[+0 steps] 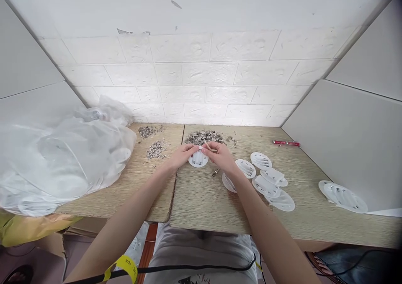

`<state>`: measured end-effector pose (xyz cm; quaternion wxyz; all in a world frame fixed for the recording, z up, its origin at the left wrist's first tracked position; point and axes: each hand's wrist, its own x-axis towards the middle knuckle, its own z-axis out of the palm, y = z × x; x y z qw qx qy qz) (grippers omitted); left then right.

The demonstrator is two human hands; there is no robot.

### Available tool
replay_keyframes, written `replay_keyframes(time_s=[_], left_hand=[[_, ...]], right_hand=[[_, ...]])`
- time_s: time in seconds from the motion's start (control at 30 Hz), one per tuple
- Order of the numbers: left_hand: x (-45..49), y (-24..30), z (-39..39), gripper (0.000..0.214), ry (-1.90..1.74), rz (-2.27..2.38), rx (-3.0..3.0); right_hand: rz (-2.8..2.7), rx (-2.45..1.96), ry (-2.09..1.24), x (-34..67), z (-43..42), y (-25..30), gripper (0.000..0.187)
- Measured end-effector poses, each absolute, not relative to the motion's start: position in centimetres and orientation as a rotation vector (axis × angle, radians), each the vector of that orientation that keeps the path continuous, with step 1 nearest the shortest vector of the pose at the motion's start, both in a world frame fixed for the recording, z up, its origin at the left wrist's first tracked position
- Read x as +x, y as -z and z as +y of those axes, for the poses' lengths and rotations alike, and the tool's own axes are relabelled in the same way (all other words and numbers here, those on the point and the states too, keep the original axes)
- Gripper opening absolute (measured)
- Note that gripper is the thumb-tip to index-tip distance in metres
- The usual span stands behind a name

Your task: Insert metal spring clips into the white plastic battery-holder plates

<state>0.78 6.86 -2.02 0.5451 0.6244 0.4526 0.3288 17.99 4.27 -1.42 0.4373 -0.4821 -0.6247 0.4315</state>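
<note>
Left hand (182, 155) and right hand (220, 155) pinch a round white plastic disc (198, 159) between fingertips above the wooden counter (204, 204), near small metal bits (204, 137).

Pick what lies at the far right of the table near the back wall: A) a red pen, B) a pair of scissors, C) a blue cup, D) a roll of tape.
A: a slim red pen lies on the wooden table near the back wall, beyond the white round plastic pieces.

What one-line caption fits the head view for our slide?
Both hands, left and right, hold a white disc above a wooden table, more discs alongside.
</note>
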Motion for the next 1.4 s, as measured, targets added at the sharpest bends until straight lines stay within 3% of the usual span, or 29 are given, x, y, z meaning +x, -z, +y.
replay_keyframes(time_s=[0.5,0.77,1.07,1.23,1.4], left_hand=[[0.8,2.2,6.7,0.038,-0.813,1.01,1.454],[1.0,1.7,6.2,0.051,-0.672,0.826,1.426],[-2.1,1.9,8.8,0.029,-1.055,1.653,2.123],[-5.5,2.4,9.7,0.024,-0.889,2.085,2.172],[-6.3,2.8,10.0,0.022,-0.784,2.171,2.165]], right_hand=[[-1.669,-1.211,-0.865,17.8,4.4,1.9,0.024],[-1.525,-1.26,-0.871,18.0,4.7,2.1,0.028],[-1.311,-1.278,-0.888,18.6,5.0,1.9,0.042],[-1.274,-1.25,-0.915,18.7,5.1,2.1,0.037],[-1.266,-1.259,-0.937,18.6,4.7,1.7,0.037]])
